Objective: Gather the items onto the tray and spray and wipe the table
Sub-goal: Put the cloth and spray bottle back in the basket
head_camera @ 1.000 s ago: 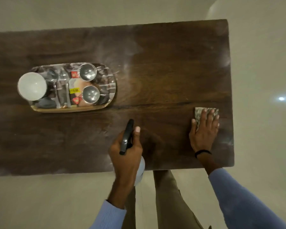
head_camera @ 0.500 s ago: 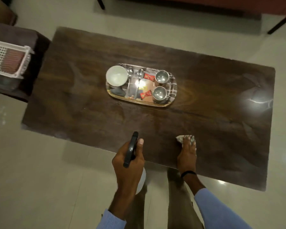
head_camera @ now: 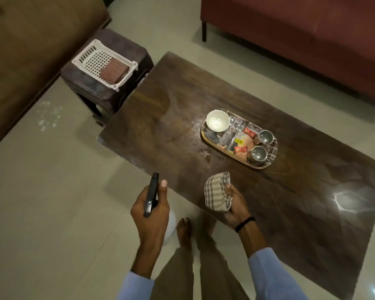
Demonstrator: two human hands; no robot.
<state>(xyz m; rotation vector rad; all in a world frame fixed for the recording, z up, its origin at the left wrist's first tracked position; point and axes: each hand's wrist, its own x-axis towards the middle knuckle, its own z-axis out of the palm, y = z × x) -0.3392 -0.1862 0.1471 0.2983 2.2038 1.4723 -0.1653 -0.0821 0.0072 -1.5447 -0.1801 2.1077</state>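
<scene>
While the left hand (head_camera: 157, 217) wraps around the spray bottle (head_camera: 151, 195), the right hand (head_camera: 236, 205) squeezes the bunched cloth (head_camera: 216, 192) over the table (head_camera: 290, 202). The tray (head_camera: 258, 167) sits beyond the right hand.

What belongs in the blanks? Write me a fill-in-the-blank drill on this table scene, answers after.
1. The left hand holds a spray ___.
2. The right hand holds a checked ___.
3. The tray carries a white bowl and ___ metal cups.
4. The tray rests on the wooden ___.
Missing words: bottle; cloth; two; table.
</scene>
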